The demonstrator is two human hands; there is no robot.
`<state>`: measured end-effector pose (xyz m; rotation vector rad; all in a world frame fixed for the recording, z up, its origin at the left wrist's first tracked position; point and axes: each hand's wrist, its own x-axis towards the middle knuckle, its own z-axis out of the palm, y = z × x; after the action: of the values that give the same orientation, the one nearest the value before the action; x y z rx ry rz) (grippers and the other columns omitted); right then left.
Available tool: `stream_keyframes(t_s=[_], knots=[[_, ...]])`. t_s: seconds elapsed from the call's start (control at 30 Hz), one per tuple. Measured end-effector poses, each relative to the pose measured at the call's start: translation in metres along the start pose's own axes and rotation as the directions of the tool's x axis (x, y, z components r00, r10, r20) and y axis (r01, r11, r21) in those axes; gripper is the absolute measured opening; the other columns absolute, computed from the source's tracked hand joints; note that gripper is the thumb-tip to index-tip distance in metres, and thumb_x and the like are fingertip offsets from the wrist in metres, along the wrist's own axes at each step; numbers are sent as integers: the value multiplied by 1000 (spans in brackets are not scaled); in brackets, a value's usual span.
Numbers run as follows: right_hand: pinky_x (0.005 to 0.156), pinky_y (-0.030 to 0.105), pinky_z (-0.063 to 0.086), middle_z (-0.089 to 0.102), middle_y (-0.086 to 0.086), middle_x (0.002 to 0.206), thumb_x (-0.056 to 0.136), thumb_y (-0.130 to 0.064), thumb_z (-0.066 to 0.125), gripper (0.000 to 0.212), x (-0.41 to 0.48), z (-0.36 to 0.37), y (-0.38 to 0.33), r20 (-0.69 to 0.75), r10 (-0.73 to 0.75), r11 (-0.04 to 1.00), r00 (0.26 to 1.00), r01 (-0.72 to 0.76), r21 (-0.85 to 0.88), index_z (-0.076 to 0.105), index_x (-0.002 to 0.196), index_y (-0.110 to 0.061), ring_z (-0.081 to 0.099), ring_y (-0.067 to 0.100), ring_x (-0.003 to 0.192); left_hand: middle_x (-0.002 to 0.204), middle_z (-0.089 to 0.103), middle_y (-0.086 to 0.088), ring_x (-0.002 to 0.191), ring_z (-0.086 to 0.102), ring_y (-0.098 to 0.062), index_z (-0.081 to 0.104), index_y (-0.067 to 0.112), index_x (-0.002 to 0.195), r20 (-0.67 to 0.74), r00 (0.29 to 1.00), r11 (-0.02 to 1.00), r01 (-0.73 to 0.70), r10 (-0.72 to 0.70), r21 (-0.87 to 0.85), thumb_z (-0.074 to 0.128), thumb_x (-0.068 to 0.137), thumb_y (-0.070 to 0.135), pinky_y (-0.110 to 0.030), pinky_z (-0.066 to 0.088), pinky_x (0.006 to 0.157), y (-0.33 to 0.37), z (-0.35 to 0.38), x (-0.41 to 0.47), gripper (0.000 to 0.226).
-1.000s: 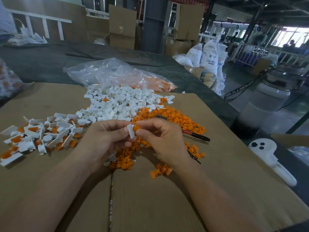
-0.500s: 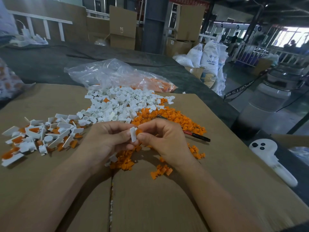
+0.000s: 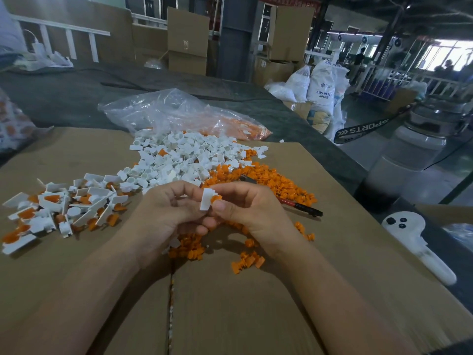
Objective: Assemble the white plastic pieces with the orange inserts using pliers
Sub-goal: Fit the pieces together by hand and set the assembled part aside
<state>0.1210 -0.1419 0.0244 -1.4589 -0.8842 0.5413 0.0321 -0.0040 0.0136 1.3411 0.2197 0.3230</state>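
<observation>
White plastic piece (image 3: 206, 199) is being pinched by fingers of the left hand (image 3: 166, 211) over mid-worktop (image 3: 230, 303), while the right hand (image 3: 252, 206) is pinching an orange insert (image 3: 216, 198) against it, likely seating it before reaching for the pliers (image 3: 299, 204) lying just behind.

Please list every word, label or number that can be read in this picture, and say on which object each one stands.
"ABS RESIN": on the white sack behind the table. The logo above it and the small print below it are too blurred to read.
"SPORTS": seen upside down, on the black strap.
The mark on the cardboard box is too small to read.
</observation>
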Motion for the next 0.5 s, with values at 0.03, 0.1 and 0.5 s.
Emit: stream_keyframes(t_s=[0.03,0.1,0.5], knots=[[84,29,52,68,6,93,76,-10,68,23,0,0,0,-25,-21,999,999,20,-28,65,98,-14,64,15,88,62,68,-12,54,66,-17,67,4,74,-9,1000,1000,-6,6,17,67,63,6,-20,51,47,0,0,1,11],[80,24,52,67,6,94,79,-6,67,22,1,0,0,-56,-54,994,997,49,-98,65,99,-16,63,12,88,63,69,-12,55,66,-17,73,9,67,-41,999,1000,-17,18,22,64,68,-1,-20,53,50,0,-1,1,13],[79,31,55,69,-6,84,77,-13,71,22,0,1,5,-38,-31,978,999,22,-205,68,98,-17,66,12,83,58,68,-9,47,63,-13,70,15,62,-134,980,972,-120,149,201,71,57,17,-16,48,43,4,8,-6,5]])
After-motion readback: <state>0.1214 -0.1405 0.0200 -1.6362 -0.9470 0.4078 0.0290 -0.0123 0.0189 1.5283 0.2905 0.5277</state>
